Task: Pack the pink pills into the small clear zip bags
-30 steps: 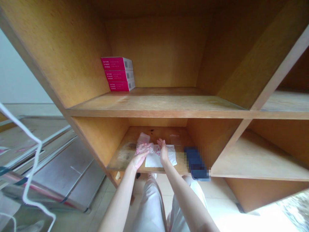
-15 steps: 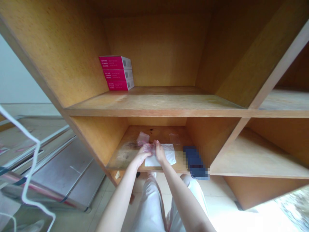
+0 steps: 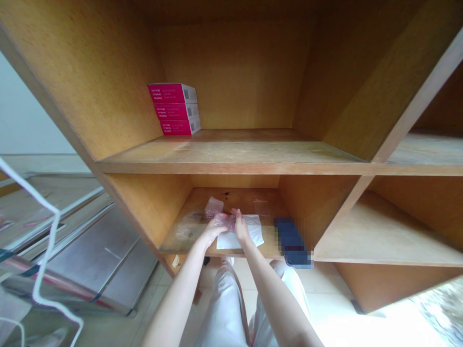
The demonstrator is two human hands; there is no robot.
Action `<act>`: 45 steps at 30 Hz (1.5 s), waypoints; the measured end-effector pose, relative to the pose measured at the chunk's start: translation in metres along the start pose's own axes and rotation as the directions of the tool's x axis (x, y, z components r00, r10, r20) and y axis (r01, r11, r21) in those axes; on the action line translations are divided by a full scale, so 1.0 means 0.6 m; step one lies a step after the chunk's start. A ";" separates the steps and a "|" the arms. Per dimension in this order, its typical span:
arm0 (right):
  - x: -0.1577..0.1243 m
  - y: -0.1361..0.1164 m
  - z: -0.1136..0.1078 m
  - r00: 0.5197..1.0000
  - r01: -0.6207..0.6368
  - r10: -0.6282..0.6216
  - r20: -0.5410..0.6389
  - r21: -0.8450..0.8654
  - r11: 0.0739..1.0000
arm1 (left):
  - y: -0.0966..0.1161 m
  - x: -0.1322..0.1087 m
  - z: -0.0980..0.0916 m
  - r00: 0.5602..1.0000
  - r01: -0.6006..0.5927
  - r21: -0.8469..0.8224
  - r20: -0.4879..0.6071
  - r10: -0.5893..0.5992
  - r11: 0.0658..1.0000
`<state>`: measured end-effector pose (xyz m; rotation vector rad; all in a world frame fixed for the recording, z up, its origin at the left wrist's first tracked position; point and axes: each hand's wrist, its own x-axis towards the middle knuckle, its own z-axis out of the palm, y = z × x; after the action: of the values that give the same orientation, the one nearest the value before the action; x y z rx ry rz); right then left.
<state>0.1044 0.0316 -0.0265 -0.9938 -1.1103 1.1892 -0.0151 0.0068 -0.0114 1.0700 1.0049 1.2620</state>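
Both of my hands are close together above a white sheet of paper [image 3: 255,236] on the lower shelf. My left hand [image 3: 216,227] is closed around a small clear plastic bag [image 3: 229,221] with a pinkish tint; its contents are too small to make out. Against the bag's right side, my right hand [image 3: 240,228] pinches it, fingers pointing up and away from me. Just beyond my left hand lies another small clear bag [image 3: 213,206] with pink bits in its lower part. A flat clear bag [image 3: 261,207] rests behind the paper, to the right.
A dark blue, partly pixelated object [image 3: 290,236] lies at the shelf's right, reaching over its front edge. Pink boxes [image 3: 175,110] are stacked on the upper shelf [image 3: 246,147]. A metal rack [image 3: 90,255] and a white bent bar [image 3: 50,241] stand at the left.
My hands have shifted very slightly over the paper, with the bag still between them. Everything else stays in place.
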 end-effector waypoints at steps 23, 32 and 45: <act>0.003 0.003 -0.004 1.000 -0.004 0.004 0.003 0.074 0.997 | 0.025 0.001 0.010 0.996 -0.081 0.133 0.042 0.076 0.988; 0.003 0.004 -0.004 1.000 0.000 0.000 -0.005 0.061 0.998 | 0.015 0.000 0.010 0.997 -0.070 0.109 0.042 0.066 0.992; -0.003 -0.008 -0.002 1.000 0.000 0.001 -0.019 0.054 0.999 | 0.031 -0.017 0.029 0.984 -0.139 0.110 0.128 0.124 0.984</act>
<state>0.1066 0.0292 -0.0221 -0.9618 -1.0577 1.2022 -0.0027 -0.0040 0.0107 1.3074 0.9387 1.2396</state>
